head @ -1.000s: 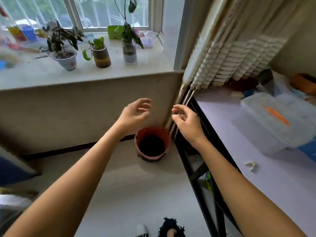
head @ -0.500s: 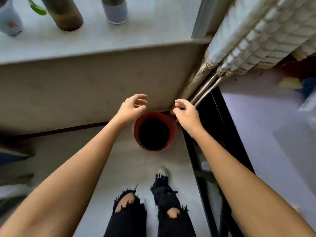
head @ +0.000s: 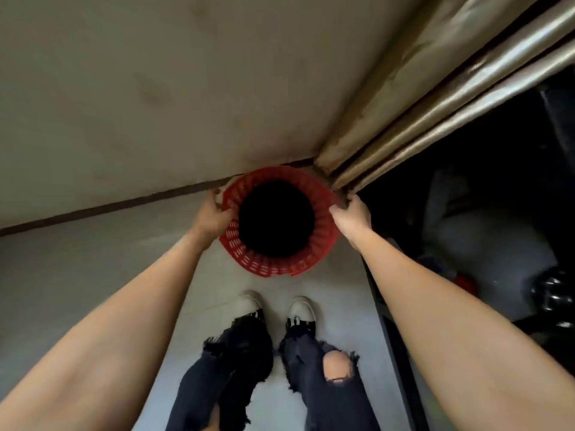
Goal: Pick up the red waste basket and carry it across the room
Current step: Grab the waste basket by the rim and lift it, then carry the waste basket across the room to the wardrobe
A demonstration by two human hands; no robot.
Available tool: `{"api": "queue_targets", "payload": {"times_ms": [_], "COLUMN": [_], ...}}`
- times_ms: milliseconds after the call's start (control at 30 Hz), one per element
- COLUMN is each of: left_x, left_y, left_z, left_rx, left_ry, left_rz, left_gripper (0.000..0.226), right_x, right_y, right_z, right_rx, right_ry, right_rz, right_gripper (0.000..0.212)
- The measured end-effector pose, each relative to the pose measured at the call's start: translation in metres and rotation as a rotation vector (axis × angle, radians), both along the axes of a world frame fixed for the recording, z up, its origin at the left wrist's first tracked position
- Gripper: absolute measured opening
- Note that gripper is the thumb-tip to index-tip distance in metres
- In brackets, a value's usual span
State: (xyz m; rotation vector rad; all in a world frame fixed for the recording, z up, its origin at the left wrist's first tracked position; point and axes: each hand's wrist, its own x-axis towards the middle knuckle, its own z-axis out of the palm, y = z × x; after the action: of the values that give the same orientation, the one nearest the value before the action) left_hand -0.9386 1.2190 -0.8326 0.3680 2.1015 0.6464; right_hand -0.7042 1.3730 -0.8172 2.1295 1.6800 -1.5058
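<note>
The red waste basket (head: 267,265) is a round slotted plastic bin with a dark inside, standing on the pale floor in the corner below the wall. I look straight down into it. My left hand (head: 211,214) grips its rim on the left side, thumb over the edge. My right hand (head: 351,217) grips the rim on the right side, next to the curtain. My forearms reach down from both lower corners of the view.
A beige wall (head: 155,104) with a dark skirting line runs behind the basket. Curtain folds (head: 435,104) hang at the right, touching the basket's far side. A black table frame (head: 392,334) and dark clutter lie to the right. My shoes (head: 273,309) stand just behind the basket.
I have bent down, and the view has tipped from the windowsill to the floor. Both hands dropped from above the basket onto its rim and closed on it.
</note>
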Motion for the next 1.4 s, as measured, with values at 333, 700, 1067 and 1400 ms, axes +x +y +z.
{"api": "queue_targets", "payload": {"times_ms": [333,700,1067,1400], "left_x": [-0.011,-0.017,-0.07,-0.063], "left_y": [-0.003,-0.039,-0.139,-0.279], "left_z": [-0.134,-0.071,0.159,0.32], "left_rx": [-0.016,0.151,0.122,0.155], "left_ry": [0.101,0.151,0.252,0.375], "left_rz": [-0.122,-0.083,0.192,0.633], "left_gripper": [0.089,0.08,0.07,0.074], "right_x": [0.013,-0.008,-0.115,-0.235], "right_y": [0.002,-0.005,-0.032,-0.119], "right_z": [-0.154,-0.089,0.142,0.289], "right_rx": [-0.033,-0.079,-0.047,-0.093], "right_ry": [0.186,0.261,0.197,0.338], "right_rz": [-0.296,-0.154,0.264,0.704], "right_gripper": [0.037,0.05,0.046,0.07]}}
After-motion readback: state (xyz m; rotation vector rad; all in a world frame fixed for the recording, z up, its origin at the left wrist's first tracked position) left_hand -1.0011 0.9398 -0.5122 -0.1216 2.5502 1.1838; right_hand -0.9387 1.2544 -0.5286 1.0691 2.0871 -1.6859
